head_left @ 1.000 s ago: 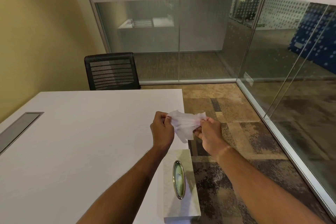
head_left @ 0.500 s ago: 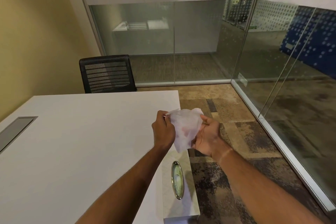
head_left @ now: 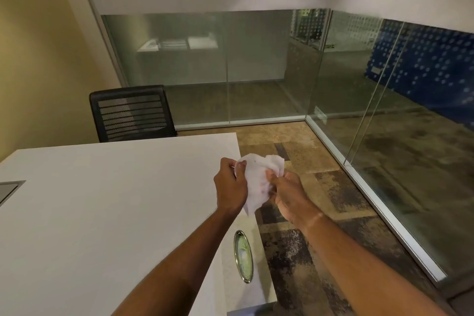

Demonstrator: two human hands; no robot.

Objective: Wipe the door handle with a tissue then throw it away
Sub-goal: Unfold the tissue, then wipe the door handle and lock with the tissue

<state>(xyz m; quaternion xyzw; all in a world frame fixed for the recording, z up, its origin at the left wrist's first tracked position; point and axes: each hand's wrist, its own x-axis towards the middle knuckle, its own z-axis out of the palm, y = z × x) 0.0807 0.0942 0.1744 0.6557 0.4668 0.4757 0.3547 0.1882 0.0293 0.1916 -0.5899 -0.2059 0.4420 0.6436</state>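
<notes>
A white tissue [head_left: 256, 182] hangs crumpled between both hands, above the right edge of the white table [head_left: 102, 200]. My left hand [head_left: 230, 185] pinches its upper left corner. My right hand [head_left: 287, 192] grips its right side with the fingers curled into the paper. Below the hands, a white tissue box [head_left: 246, 259] with an oval metal-rimmed slot sits at the table's right edge. No door handle is in view.
A black mesh office chair [head_left: 130, 113] stands behind the table's far edge. Glass partition walls [head_left: 256, 64] close the room ahead and to the right. Patterned carpet [head_left: 320, 187] lies right of the table. A grey cable hatch [head_left: 10, 187] is set in the tabletop at left.
The tissue went from stretched between the two hands to bunched; my right hand turned and closed its fingers into it. The view tilted slightly.
</notes>
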